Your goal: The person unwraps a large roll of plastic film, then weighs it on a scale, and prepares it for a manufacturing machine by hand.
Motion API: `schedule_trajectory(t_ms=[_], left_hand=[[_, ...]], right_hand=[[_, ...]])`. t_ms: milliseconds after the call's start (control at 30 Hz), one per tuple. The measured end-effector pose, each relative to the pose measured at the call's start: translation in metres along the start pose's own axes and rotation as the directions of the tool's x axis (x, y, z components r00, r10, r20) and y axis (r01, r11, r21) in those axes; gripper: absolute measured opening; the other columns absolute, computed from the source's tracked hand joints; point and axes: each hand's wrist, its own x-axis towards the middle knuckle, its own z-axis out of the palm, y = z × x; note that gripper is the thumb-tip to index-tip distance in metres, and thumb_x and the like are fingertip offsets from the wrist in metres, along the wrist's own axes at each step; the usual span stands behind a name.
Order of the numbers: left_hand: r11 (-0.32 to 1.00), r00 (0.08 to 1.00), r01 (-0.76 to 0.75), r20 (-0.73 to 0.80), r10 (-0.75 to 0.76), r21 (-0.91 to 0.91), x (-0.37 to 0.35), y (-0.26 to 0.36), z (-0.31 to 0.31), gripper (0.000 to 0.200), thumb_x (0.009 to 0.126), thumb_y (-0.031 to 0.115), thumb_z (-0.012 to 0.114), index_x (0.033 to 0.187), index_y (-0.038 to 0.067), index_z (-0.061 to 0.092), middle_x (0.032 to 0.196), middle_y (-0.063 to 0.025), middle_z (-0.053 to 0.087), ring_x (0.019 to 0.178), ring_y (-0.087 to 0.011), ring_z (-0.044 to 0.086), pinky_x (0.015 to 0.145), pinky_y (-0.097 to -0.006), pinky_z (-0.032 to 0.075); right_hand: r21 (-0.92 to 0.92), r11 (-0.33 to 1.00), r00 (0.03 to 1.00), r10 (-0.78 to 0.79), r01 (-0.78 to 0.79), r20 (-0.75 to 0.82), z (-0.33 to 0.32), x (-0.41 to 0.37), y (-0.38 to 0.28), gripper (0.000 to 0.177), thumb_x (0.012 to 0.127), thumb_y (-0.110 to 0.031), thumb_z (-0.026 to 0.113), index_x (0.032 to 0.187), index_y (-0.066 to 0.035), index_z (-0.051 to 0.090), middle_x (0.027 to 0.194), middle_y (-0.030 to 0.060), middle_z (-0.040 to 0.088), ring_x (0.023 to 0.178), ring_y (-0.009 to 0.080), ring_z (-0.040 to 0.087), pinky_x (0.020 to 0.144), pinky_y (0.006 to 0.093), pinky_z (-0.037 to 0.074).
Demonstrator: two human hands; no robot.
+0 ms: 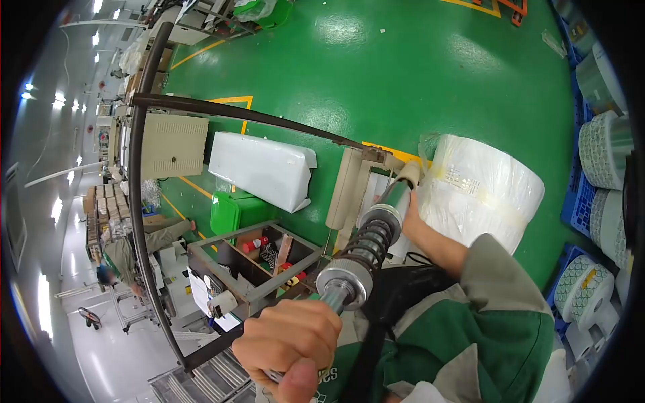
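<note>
A metal shaft [339, 291] slants across the middle of the head view, with a dark coil spring [371, 243] and a knurled collar [346, 279] on it. My left hand [289, 342] is wrapped round its lower end, thumb towards the bottom of the view. At the far end, my right hand [413, 218] grips the shaft by a smooth metal sleeve [388, 201]; the shaft partly hides its fingers. Close to my right forearm is a large roll wrapped in clear film [480, 191].
A dark metal frame [248, 115] borders the left side. Beyond it are a white wrapped block [262, 168], a green bin [235, 211] and an open compartment box [255, 258] with tools. Rolls [584, 289] on blue pallets line the right. Another person [124, 258] is at far left.
</note>
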Motion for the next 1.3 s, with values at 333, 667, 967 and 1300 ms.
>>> schedule_trajectory(t_ms=[333, 667, 967, 1300], left_hand=[[0.998, 0.984, 0.052, -0.171, -0.045, 0.039, -0.050, 0.018, -0.007, 0.032, 0.072, 0.007, 0.042, 0.045, 0.013, 0.025, 0.033, -0.0026, 0.036, 0.025, -0.0112, 0.031, 0.028, -0.0239, 0.031], [0.991, 0.878, -0.130, -0.460, 0.134, 0.042, -0.182, 0.094, -0.014, 0.032, 0.074, 0.008, 0.046, 0.048, 0.012, 0.027, 0.038, -0.0012, 0.032, 0.029, -0.0105, 0.028, 0.029, -0.0258, 0.023], [0.976, 0.550, -0.188, -0.811, 0.198, 0.110, -0.487, 0.136, -0.027, 0.034, 0.076, 0.011, 0.038, 0.045, 0.015, 0.024, 0.033, 0.0004, 0.030, 0.026, -0.0085, 0.022, 0.030, -0.0228, 0.024], [0.875, -0.182, -0.484, -0.979, -0.089, 0.010, -0.709, 0.121, -0.006, 0.033, 0.082, 0.012, 0.040, 0.051, 0.013, 0.029, 0.044, 0.0009, 0.029, 0.040, -0.0100, 0.029, 0.046, -0.0252, 0.030]], right_hand=[[-0.001, 0.992, 0.972, -0.123, 0.125, -0.198, -0.007, -0.023, -0.009, 0.054, 0.072, -0.052, 0.058, 0.108, -0.013, 0.052, 0.109, 0.0086, 0.053, 0.100, 0.0289, 0.048, 0.093, 0.0468, 0.035], [-0.229, 0.973, 0.971, -0.019, -0.038, -0.240, -0.027, -0.070, 0.055, 0.063, 0.069, -0.051, 0.064, 0.114, -0.010, 0.048, 0.116, 0.0112, 0.048, 0.106, 0.0296, 0.046, 0.094, 0.0485, 0.033], [-0.493, 0.853, 0.926, -0.032, -0.170, -0.376, -0.192, -0.109, 0.161, 0.061, 0.065, -0.044, 0.069, 0.110, -0.009, 0.050, 0.110, 0.0106, 0.051, 0.100, 0.0268, 0.048, 0.090, 0.0450, 0.037], [-0.791, 0.603, 0.948, -0.184, -0.098, -0.258, -0.236, -0.159, 0.215, 0.041, 0.077, -0.040, 0.057, 0.104, -0.010, 0.055, 0.102, 0.0069, 0.053, 0.091, 0.0207, 0.051, 0.079, 0.0399, 0.044]])
